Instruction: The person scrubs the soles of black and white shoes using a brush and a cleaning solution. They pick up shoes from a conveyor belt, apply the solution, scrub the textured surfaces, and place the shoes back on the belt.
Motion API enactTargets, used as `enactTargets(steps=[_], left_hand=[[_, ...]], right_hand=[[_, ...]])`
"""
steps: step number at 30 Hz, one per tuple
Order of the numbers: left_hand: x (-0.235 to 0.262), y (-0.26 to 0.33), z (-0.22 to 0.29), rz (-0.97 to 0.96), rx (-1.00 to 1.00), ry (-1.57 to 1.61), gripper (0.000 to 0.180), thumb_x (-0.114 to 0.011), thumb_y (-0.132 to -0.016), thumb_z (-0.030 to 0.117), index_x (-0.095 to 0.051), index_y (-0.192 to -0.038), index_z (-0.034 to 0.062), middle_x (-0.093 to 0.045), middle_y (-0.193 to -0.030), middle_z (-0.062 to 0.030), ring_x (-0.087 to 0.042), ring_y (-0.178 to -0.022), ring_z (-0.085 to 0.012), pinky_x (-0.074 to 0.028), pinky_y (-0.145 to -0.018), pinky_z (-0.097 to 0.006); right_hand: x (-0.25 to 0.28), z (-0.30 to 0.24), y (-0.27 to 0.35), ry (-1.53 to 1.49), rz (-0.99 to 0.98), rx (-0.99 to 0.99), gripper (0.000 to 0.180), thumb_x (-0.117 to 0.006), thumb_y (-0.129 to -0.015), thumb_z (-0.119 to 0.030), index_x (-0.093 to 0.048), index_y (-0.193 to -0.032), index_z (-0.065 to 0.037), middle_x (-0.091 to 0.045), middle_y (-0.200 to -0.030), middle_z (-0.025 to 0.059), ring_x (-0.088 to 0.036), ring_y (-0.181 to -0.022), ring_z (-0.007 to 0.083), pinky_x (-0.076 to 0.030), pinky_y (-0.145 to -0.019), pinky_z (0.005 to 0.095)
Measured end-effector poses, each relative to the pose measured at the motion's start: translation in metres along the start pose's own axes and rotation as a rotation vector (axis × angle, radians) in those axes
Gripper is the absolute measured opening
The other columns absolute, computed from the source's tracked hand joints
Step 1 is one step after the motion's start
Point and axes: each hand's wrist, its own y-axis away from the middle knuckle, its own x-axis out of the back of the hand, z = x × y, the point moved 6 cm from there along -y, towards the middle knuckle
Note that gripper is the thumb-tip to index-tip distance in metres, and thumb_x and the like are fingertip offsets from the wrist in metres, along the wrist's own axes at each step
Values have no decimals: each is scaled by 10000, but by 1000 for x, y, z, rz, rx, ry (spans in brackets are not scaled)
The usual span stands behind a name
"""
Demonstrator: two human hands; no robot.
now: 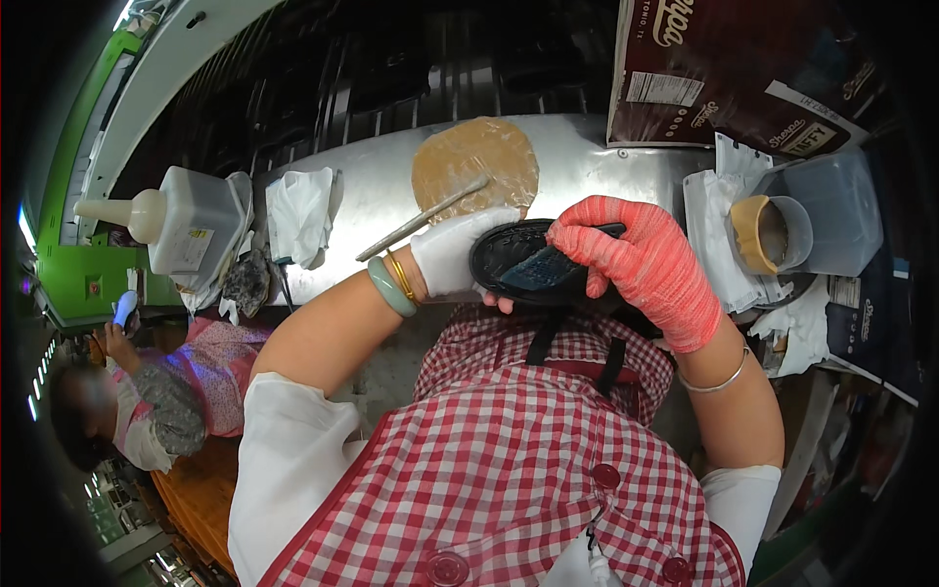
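Note:
A black, oval shoe sole [518, 256] with a raised pattern and a dark bluish patch is held in front of my apron. My left hand [458, 256], in a white glove with bare fingertips, grips its left end from beneath. Over the right part bends my right hand [636, 259] in a coral-red knitted glove. Its fingers are closed against the sole; whether they also pinch something small is hidden. Just beyond my left hand, a thin grey stick [425, 217] lies with its tip on a round brown pad [474, 157].
A white squeeze bottle [191, 225] and crumpled white paper [298, 215] stand at left. To the right are a clear plastic container [831, 210], a tape roll [758, 235] and papers. Maroon boxes [734, 78] rise behind the metal table [597, 161]. Another person [166, 391] sits at far left.

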Motion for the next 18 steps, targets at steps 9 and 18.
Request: enactTargets(steps=[9, 18], left_hand=[[15, -14, 23, 1, -14, -287, 456, -327, -956, 360, -551, -1050, -26, -647, -713, -161, -637, -525, -236, -481, -420, -252], [9, -15, 34, 52, 72, -257, 519, -296, -958, 403, -547, -1056, -41, -650, -719, -177, -633, -505, -263, -483, -401, -268]], right_hand=[[26, 2, -6, 91, -2, -45, 227, -630, -814, -225, -669, -894, -16, -602, -706, 31, -505, -534, 84, -432, -529, 223], [43, 6, -3, 111, -13, -41, 190, -630, -815, -197, -672, -888, -26, -574, -641, 18, -481, -520, 76, -410, -501, 220]])
